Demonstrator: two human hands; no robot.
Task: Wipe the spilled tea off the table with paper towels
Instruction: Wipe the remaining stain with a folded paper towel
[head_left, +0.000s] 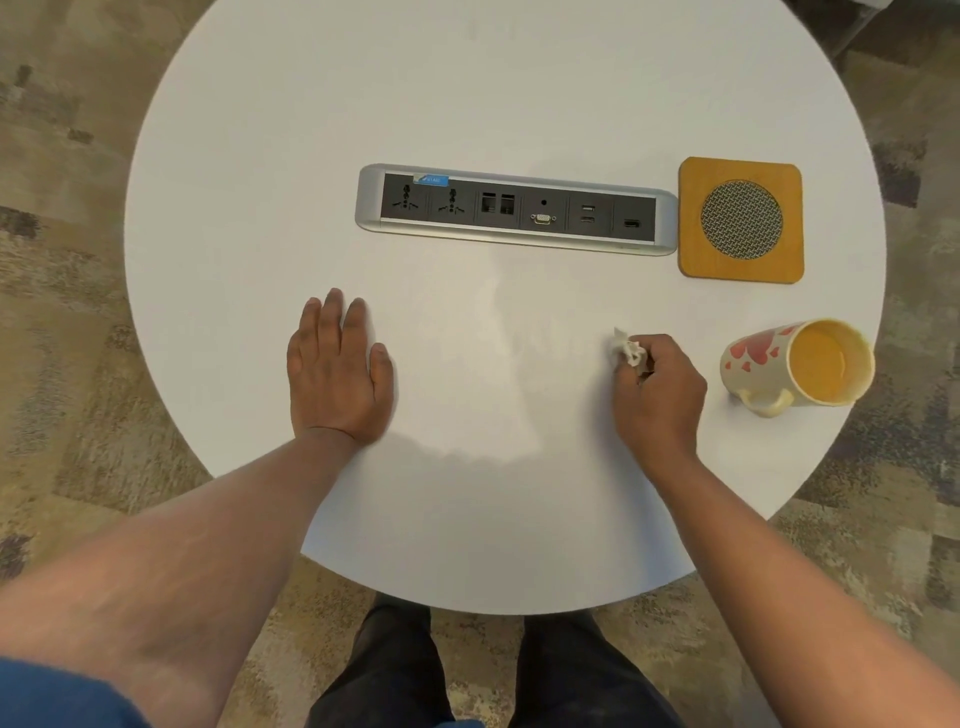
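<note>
On the round white table (260, 156), the left hand (337, 371) lies flat, fingers straight and pressed to the surface. Over to the right, the right hand (657, 387) curls tight around a crumpled paper towel (627, 351), right beside a tipped mug (795, 366). Faint wet smears (519, 332) sit between both hands.

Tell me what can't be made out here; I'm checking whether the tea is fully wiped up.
Head view only:
- Paper towel: mostly hidden inside the right hand; any staining unseen.
- Table under the flat left hand and under the right hand: covered.
- Faint smear at centre: wet film or glare, cannot tell.
- Mug: lying on its side; any liquid inside unclear.
</note>
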